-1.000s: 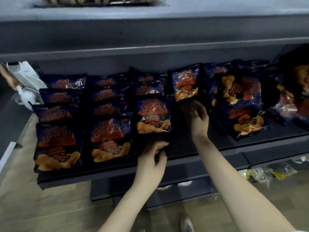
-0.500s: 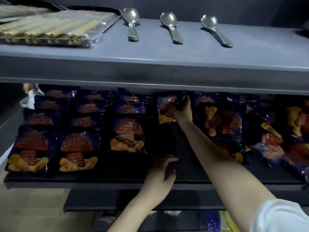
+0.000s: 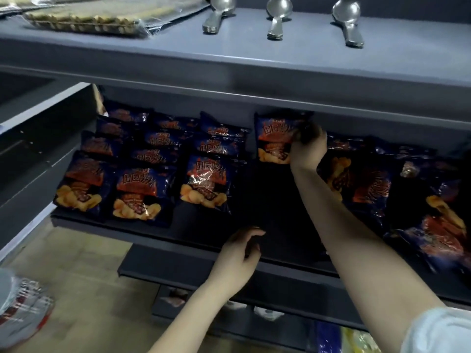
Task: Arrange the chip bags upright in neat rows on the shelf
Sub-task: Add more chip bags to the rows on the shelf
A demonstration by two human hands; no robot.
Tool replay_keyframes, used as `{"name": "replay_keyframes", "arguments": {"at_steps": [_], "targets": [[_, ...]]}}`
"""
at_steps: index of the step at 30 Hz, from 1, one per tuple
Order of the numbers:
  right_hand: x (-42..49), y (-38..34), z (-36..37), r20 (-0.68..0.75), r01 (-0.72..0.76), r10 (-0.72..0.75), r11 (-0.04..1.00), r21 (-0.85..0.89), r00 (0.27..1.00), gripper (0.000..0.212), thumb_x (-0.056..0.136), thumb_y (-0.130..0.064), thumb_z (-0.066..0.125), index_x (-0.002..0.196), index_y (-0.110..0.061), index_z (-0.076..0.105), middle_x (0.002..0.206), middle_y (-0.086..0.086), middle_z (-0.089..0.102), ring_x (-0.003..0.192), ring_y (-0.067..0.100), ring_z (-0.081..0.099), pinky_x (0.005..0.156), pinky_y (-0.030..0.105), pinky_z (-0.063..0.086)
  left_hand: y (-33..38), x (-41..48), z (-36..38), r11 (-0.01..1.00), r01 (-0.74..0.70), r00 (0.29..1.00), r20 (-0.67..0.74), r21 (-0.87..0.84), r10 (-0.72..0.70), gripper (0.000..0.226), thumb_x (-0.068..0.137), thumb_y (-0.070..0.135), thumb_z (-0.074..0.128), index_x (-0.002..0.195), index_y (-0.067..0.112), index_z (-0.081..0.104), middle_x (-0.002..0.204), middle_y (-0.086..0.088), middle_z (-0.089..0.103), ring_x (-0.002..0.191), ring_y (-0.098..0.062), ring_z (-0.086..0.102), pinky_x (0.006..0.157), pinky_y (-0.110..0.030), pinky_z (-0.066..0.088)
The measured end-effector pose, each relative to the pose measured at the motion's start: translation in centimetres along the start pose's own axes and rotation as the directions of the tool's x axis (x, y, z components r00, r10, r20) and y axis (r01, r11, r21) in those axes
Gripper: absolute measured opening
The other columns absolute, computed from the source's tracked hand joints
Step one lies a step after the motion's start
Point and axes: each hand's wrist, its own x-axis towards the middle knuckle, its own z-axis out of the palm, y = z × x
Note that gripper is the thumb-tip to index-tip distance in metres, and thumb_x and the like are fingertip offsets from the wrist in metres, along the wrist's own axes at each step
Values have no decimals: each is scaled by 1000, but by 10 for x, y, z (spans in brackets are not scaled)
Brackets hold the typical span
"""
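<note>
Dark blue chip bags with orange print stand in three rows on the left of the black shelf (image 3: 280, 225); the front bag of the third row (image 3: 205, 184) faces me. Deep at the back stands a lone chip bag (image 3: 274, 138), and my right hand (image 3: 308, 146) grips its right edge. My left hand (image 3: 238, 253) hovers at the shelf's front lip with loosely curled fingers and holds nothing. To the right lies a loose pile of chip bags (image 3: 377, 184), tilted and overlapping.
The grey upper shelf (image 3: 254, 64) overhangs the bags and carries three metal spoon stacks (image 3: 275, 19) and wrapped snack trays (image 3: 89, 19). A lower shelf (image 3: 254, 324) sits under my arms. A packet (image 3: 23, 312) lies at the bottom left above the tan floor.
The view has swung upward and closer. My right hand reached from mid-shelf to the back and took hold of the lone bag. My left hand stayed by the front lip.
</note>
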Motion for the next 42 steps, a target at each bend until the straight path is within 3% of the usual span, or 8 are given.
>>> {"name": "replay_keyframes", "arguments": {"at_steps": [5,11,17,22,26,31,35,42], "targets": [[-5,-23,-50,-79,-18,51,926,377,996,29,87,-1,53,116,-3,56,109,4,61,105,15,57,96,23,45,11,16,-17,994,-33,998,-53,-103,28,38,94,16,48,126,36,45,123,20,44,115,5,40,85,3,31],[-42,-31,-84,392,-373,160,739,560,906,18,85,-10,63,101,-16,63,100,4,68,101,24,64,97,45,48,30,45,-67,855,-103,986,-162,-509,22,50,83,40,61,126,36,34,126,14,47,107,12,50,89,-16,46],[-118,-42,-78,575,-540,122,544,643,809,20,88,1,56,93,-18,60,80,-8,72,84,8,67,84,29,50,23,54,-108,848,27,1000,7,-529,-28,44,75,29,75,110,37,49,112,16,60,103,4,56,88,-16,44],[-161,-37,-68,639,-568,133,615,546,758,40,80,-24,71,116,-17,55,105,-2,69,106,16,63,98,41,48,-4,45,-132,849,61,998,9,-524,-66,32,81,9,67,100,32,57,100,12,65,91,3,62,75,-12,46],[-198,-33,-66,757,-447,68,840,308,650,57,70,-34,77,120,-32,49,116,-9,64,107,1,61,89,16,49,-20,38,-149,871,96,994,6,-483,-106,33,81,10,67,101,35,55,101,13,63,100,-5,59,83,-20,45],[-227,-31,-51,679,-378,128,896,233,723,38,81,-16,72,114,-24,55,108,-10,67,100,-2,62,85,13,49,-26,25,-156,966,37,999,-6,-257,-40,65,81,21,68,136,25,34,119,21,48,111,3,47,88,-8,34],[-228,-24,-35,612,-370,190,912,180,768,24,82,-17,69,99,-27,56,94,-9,68,89,6,65,78,22,50,-36,7,-147,988,-131,972,-187,86,145,84,82,21,68,147,19,15,144,6,28,133,-7,27,109,-22,25],[-227,-22,-8,509,-242,156,964,107,846,24,86,-15,64,102,-27,49,94,-12,62,88,2,59,67,4,40,-87,-41,-123,690,-418,868,34,591,496,41,86,24,47,126,15,50,143,-11,35,131,-28,35,110,-42,30]]}}
